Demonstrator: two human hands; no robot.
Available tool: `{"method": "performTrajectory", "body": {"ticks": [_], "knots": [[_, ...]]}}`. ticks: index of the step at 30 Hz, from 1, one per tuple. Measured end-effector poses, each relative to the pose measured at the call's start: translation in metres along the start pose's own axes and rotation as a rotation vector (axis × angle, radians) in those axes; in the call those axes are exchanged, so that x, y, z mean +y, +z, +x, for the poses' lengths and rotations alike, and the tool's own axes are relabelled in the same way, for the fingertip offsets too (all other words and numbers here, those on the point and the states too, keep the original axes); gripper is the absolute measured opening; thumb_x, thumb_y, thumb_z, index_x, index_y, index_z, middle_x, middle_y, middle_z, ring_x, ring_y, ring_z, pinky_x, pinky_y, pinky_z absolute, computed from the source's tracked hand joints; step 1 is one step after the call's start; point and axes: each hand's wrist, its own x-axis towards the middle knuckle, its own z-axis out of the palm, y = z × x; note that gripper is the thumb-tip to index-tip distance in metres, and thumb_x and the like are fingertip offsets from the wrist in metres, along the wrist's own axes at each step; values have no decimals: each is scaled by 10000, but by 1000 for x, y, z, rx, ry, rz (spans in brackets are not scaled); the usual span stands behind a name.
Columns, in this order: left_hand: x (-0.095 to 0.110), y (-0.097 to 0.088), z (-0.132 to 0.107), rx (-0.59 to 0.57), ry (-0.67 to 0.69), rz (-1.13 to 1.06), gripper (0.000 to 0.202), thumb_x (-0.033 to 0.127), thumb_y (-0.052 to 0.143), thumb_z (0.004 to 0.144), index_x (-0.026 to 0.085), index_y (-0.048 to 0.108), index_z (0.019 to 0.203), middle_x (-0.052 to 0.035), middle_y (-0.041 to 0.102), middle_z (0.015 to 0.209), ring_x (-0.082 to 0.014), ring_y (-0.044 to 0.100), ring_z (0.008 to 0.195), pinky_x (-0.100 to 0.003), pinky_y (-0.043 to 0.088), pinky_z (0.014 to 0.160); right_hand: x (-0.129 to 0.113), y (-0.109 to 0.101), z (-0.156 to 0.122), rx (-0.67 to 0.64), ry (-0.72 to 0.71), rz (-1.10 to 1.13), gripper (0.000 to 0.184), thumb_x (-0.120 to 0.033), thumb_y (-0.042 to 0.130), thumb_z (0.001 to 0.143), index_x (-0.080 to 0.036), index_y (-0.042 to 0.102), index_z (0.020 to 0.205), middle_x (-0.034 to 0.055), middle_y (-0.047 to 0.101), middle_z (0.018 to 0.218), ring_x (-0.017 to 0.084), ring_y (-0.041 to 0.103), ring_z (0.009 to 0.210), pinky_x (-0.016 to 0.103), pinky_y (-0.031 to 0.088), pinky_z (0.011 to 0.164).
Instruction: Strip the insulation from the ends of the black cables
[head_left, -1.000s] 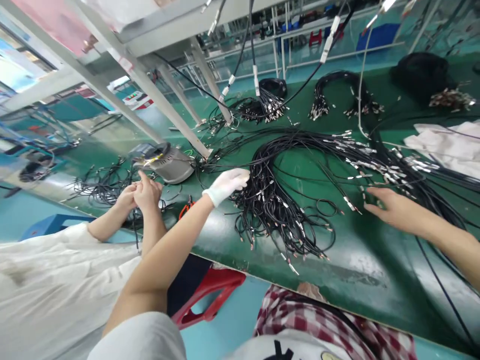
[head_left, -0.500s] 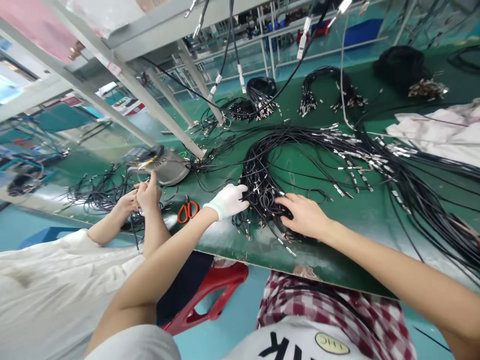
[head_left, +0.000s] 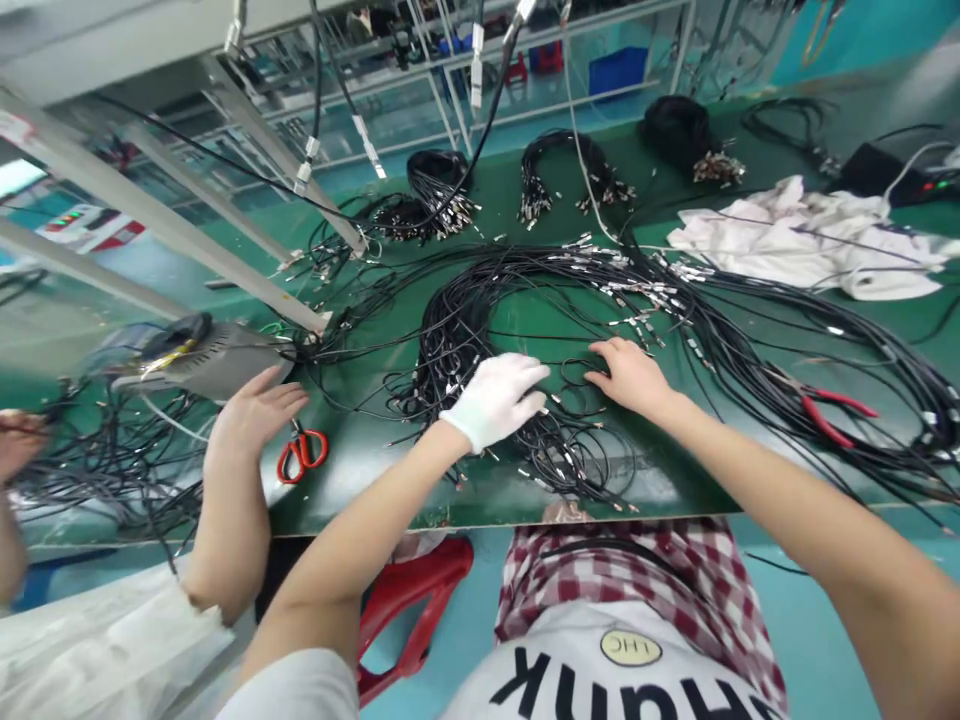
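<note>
My left hand (head_left: pixel 499 398), in a white glove, lies over a dense bundle of thin black cables (head_left: pixel 457 330) with its fingers stretched to the right and apart. Opposite it, my bare right hand (head_left: pixel 631 380) rests low over the green table, fingers spread, its tips beside a few loose cable loops (head_left: pixel 577 375). Below the glove, more cable ends (head_left: pixel 574 465) with small bare tips fan out toward the table edge. From the bundle the cables arch right, many with white-and-silver connectors (head_left: pixel 645 290). Neither hand visibly grips a cable.
Red-handled pliers (head_left: pixel 832 410) lie among cables at right; orange-handled scissors (head_left: pixel 301 455) lie at left. A co-worker's hand (head_left: pixel 251 415) is near a grey machine (head_left: pixel 225 360). White cloth (head_left: pixel 802 240) lies behind. Cables with connectors (head_left: pixel 360 145) hang overhead. A red stool (head_left: pixel 412 600) stands below.
The view has swung right. My hands have moved apart from the bundle's left side toward its right, and the cable ends near the table edge now lie more spread out. The co-worker's hands have separated.
</note>
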Motion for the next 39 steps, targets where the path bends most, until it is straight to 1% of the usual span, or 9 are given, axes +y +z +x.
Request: {"method": "performTrajectory", "body": {"ticks": [2, 5, 10, 14, 17, 20, 23, 28, 39], "knots": [[9, 18, 10, -81, 20, 44, 384, 434, 550, 926, 191, 634, 1211, -98, 648, 1186, -271, 569, 1109, -407, 418, 958, 10, 6, 2, -11, 37, 13, 285, -311, 641, 870, -174, 636, 1119, 145, 684, 1076, 314, 627, 1044, 451, 489, 897], [16, 34, -1, -141, 7, 79, 341, 461, 516, 940, 165, 683, 961, -96, 655, 925, -256, 591, 925, -394, 422, 851, 19, 11, -21, -22, 80, 78, 178, -269, 604, 877, -198, 607, 1041, 103, 687, 973, 268, 650, 914, 423, 493, 844], [18, 31, -35, -215, -7, 66, 363, 470, 532, 932, 180, 636, 740, -67, 608, 776, -237, 567, 827, -382, 409, 805, 31, -3, -83, -117, 125, 332, 117, -332, 531, 943, -229, 541, 1000, 35, 704, 886, 183, 691, 787, 318, 538, 746], [43, 21, -23, -76, -114, -24, 237, 406, 590, 906, 188, 675, 945, -83, 655, 997, -257, 590, 973, -392, 423, 857, 30, -9, -115, -169, 181, 559, 213, -404, 560, 940, -221, 532, 1045, 32, 729, 900, 167, 720, 767, 298, 574, 737], [79, 15, -3, 74, -17, -137, 347, 364, 581, 918, 198, 603, 1222, -93, 615, 1275, -274, 543, 1184, -414, 399, 985, 18, -18, -131, -178, 222, 776, 268, -415, 630, 906, -204, 574, 1061, 48, 742, 919, 176, 719, 774, 325, 579, 769], [112, 16, 7, 12, 131, -246, 308, 373, 497, 974, 196, 616, 1196, -76, 693, 1112, -247, 609, 1064, -399, 410, 951, 5, -36, -150, -228, 227, 863, 281, -418, 649, 900, -202, 634, 1079, 60, 751, 958, 180, 717, 782, 331, 586, 758], [129, 26, 6, -75, 129, -322, 285, 332, 405, 1022, 203, 657, 1057, -36, 718, 886, -204, 648, 869, -362, 413, 836, 4, -51, -174, -209, 260, 851, 309, -405, 684, 881, -220, 662, 1128, 60, 753, 979, 187, 722, 801, 326, 596, 735], [134, 47, 1, -51, -47, -445, 205, 297, 485, 1000, 227, 670, 1055, -7, 746, 1014, -190, 677, 938, -342, 415, 855, 18, -45, -199, -59, 343, 774, 260, -396, 712, 862, -207, 696, 1040, 52, 751, 904, 185, 711, 795, 314, 587, 732], [142, 63, -2, 77, -17, -539, 243, 264, 500, 988, 238, 710, 1107, -29, 733, 1029, -178, 658, 981, -318, 457, 879, -2, -26, -194, 156, 213, 514, 103, -301, 651, 901, -225, 681, 839, -15, 683, 703, 125, 616, 600, 259, 477, 554]]}}
